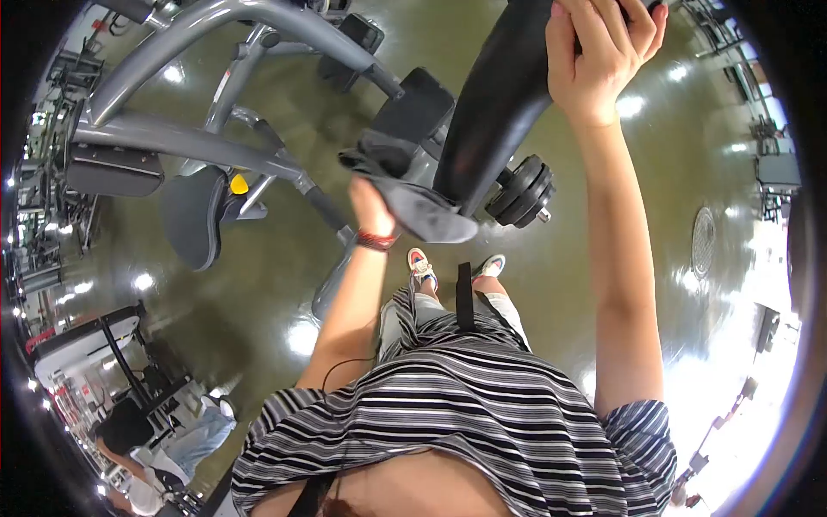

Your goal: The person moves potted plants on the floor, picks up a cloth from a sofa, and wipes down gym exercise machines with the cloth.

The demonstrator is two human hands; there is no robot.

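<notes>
A dark grey cloth point(422, 207) is bunched in my left hand point(372, 209), which wears a red band at the wrist. The cloth is smeared by motion and touches the near lower end of a black padded bench point(504, 95). My right hand point(600, 56) is at the upper right part of this bench, its fingers bent over the pad's edge. Just right of the bench's lower end is a stack of black weight plates point(524, 191) on a metal bar. A smaller black pad point(422, 103) stands left of the bench.
A grey tubular exercise machine point(189, 142) with a dark seat pad point(196, 217) and a yellow knob point(239, 183) fills the upper left. Another person point(196, 438) sits at equipment at lower left. A round floor cover point(704, 241) lies to the right on the shiny floor.
</notes>
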